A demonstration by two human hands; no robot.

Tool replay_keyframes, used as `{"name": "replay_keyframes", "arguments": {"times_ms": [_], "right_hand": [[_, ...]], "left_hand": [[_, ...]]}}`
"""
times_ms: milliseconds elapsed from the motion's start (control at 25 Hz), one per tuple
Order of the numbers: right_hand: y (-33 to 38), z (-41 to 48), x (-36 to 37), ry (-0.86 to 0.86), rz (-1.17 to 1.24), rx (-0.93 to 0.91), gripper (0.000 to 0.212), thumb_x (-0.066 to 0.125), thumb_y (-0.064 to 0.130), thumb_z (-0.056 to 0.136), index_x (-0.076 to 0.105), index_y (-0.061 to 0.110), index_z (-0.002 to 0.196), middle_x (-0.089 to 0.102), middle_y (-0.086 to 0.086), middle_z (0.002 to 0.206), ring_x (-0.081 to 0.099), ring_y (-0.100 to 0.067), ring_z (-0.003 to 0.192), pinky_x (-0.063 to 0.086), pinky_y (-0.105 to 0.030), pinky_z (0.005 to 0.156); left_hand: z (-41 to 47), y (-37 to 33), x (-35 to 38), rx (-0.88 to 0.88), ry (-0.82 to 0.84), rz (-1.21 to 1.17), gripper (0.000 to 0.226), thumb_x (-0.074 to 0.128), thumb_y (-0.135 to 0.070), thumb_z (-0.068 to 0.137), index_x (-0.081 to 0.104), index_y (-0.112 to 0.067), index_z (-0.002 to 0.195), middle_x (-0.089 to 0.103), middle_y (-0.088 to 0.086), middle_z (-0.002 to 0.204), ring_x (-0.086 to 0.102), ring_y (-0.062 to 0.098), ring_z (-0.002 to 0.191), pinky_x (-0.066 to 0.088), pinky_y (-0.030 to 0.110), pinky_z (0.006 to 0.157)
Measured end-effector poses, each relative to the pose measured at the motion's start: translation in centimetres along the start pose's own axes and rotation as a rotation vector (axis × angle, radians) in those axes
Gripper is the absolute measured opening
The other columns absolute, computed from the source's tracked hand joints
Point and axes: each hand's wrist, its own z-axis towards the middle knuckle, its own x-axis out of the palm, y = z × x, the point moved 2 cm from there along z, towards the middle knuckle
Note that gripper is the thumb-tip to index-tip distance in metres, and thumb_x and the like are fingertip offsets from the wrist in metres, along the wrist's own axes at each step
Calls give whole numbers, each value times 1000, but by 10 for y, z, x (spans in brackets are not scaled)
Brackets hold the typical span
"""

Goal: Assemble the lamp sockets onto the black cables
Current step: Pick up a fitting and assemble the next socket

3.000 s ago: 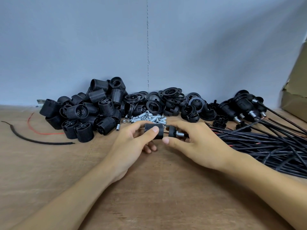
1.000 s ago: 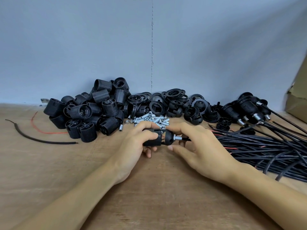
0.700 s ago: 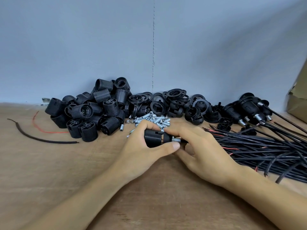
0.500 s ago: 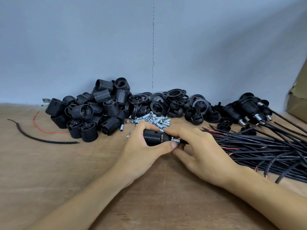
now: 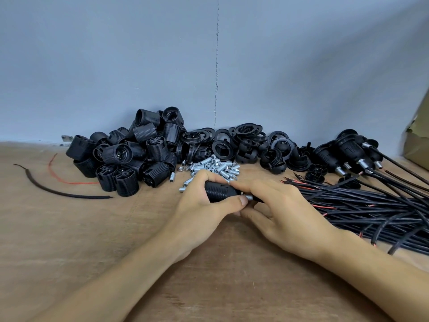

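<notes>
Head view, and we begin with our own hands: what do they hold?

Our left hand (image 5: 197, 212) has its fingers curled round a ribbed black lamp socket (image 5: 219, 190), and the thumb lies along the front side. Our right hand (image 5: 285, 212) meets it at the right end of the socket. There the forefinger lies over the top and the thumb comes from below, so it pinches this end. A short threaded metal tube (image 5: 248, 197) shows between the two thumbs.

Is a cable joined to this socket?

We cannot tell, because the right hand hides that part. The socket lies on its side, just above the wooden table (image 5: 92, 240).

What lies round the socket?

Just behind it we see a small heap of metal tubes (image 5: 213, 167). Behind and to the left is a pile of socket bodies (image 5: 139, 154), and behind, against the grey wall (image 5: 139, 66), a pile of black rings (image 5: 246, 140). To the right is the bundle of black cables (image 5: 371, 205), with red wire ends showing. Behind and to the right lie finished sockets (image 5: 348, 152) on their cables. Far to the left we see a loose cable piece (image 5: 58, 192) and a thin red wire (image 5: 62, 180). Far to the right is a cardboard box (image 5: 417, 140).
</notes>
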Motion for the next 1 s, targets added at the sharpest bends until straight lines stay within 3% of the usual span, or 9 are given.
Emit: {"name": "replay_keyframes", "arguments": {"times_ms": [240,360,440,520,640,760,840,920,1000], "right_hand": [[2,-1,-1,38,-49,-30,41,71,20,91,62,15,131,68,1,116,63,-22,108,50,-40,88],[5,-1,-1,48,-17,-28,42,60,35,93,62,14,129,69,1,116,65,-22,107,50,-40,87],[4,-1,-2,42,-39,-39,40,60,35,92,63,11,125,70,1,116,65,-21,107,51,-38,88],[2,-2,-2,18,-84,-55,32,65,22,91,64,8,120,70,0,115,66,-22,106,51,-35,86],[2,-2,-4,-11,-124,-98,37,52,29,90,66,6,116,71,-3,107,67,-24,99,51,-36,81],[1,0,-3,-11,-97,-73,38,60,28,93,62,9,126,70,-5,110,65,-27,104,52,-41,88],[-2,2,-4,-37,-139,-57,41,67,16,90,61,10,131,70,-5,115,61,-20,108,44,-31,100],[-7,6,-8,-73,-195,-29,44,69,9,89,61,14,132,69,1,114,55,-12,106,34,-21,101],[-12,10,-11,-97,-178,48,43,65,7,91,61,20,131,65,6,117,56,-11,108,37,-28,104]], "left_hand": [[1,-3,1,4,-21,47,64,95,-39,45,61,-21,97,73,-6,74,69,10,69,60,30,68],[1,-4,1,-5,-6,-11,60,99,-23,54,60,-15,98,71,-6,69,68,11,64,55,22,59],[2,-3,2,-26,31,-72,59,99,-15,57,59,-12,100,71,-4,68,68,11,63,55,21,59],[2,-2,5,-23,41,-76,62,99,-20,51,59,-15,98,70,-5,69,67,11,64,56,24,60],[2,-4,6,-4,2,49,63,94,-44,43,59,-25,93,70,-8,72,67,9,69,60,33,70],[4,-4,2,-12,19,75,61,89,-55,49,59,-30,96,72,-11,76,68,5,72,57,26,66],[5,-3,0,-27,35,137,53,84,-58,56,57,-38,98,71,-19,82,65,-4,75,47,16,64],[6,-1,0,15,54,225,44,82,-49,69,55,-42,103,69,-25,94,64,-9,85,45,12,72],[6,1,2,78,72,315,34,76,-42,80,55,-43,106,66,-29,97,63,-9,87,44,11,72]]}}
